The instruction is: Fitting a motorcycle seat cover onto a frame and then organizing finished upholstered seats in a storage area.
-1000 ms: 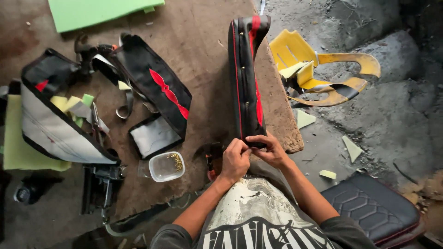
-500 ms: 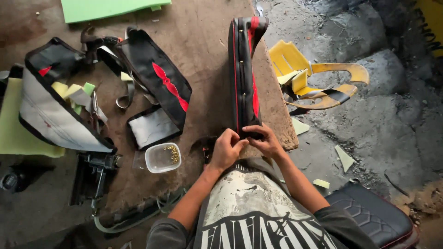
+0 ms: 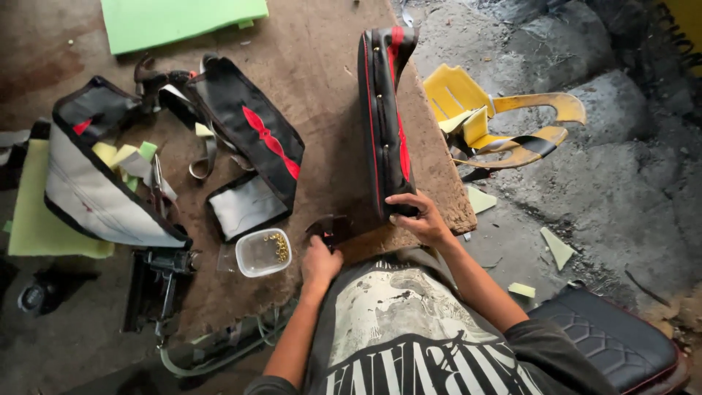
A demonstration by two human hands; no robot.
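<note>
On the worktop (image 3: 307,44): black-and-red seat cushion (image 3: 386,117), on edge, near end grasped by right hand (image 3: 420,218); left hand (image 3: 319,262) clenched on dark tool (image 3: 333,227); plastic tub (image 3: 263,252) just beside.

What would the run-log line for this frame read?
left hand: on dark tool | right hand: holds black-and-red seat cover upright on edge | nearby: clear tub | surface: brown worktable

Left hand (image 3: 319,262) off seat (image 3: 385,117), onto tool (image 3: 330,228)
</note>
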